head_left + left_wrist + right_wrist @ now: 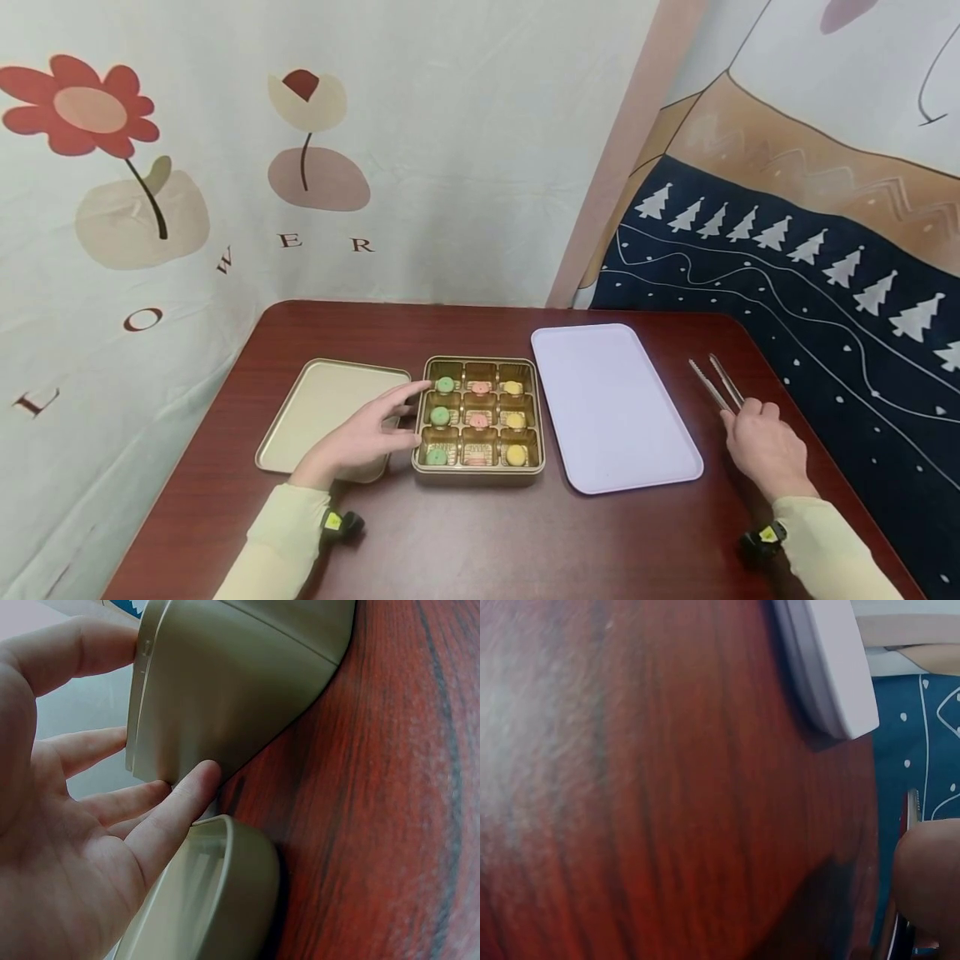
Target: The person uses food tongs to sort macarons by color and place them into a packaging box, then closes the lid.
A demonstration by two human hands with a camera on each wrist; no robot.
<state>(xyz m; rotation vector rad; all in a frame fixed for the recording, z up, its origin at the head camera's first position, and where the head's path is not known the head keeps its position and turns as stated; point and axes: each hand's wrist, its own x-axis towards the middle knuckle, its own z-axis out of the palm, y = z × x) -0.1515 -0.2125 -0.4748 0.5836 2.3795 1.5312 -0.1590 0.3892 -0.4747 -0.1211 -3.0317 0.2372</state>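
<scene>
A gold tin point(480, 470) stands mid-table, its insert divided into compartments. Small round pieces lie inside: green point(440, 416) in the left column, pink point(478, 421) in the middle, yellow point(516, 455) at right. My left hand point(363, 437) rests against the tin's left side with fingers spread and extended; the left wrist view shows fingertips at its wall point(240, 682). Under that hand lies a pale gold lid point(337, 400). My right hand point(767, 446) holds metal tongs point(726, 381) at the table's right, tips apart and nothing between them. Only part of that hand shows in the right wrist view.
A white rectangular tray point(615, 408) lies between the tin and my right hand. The dark red wooden table point(450, 542) has its right edge close by the right arm. Printed cloths point(465, 167) hang behind it.
</scene>
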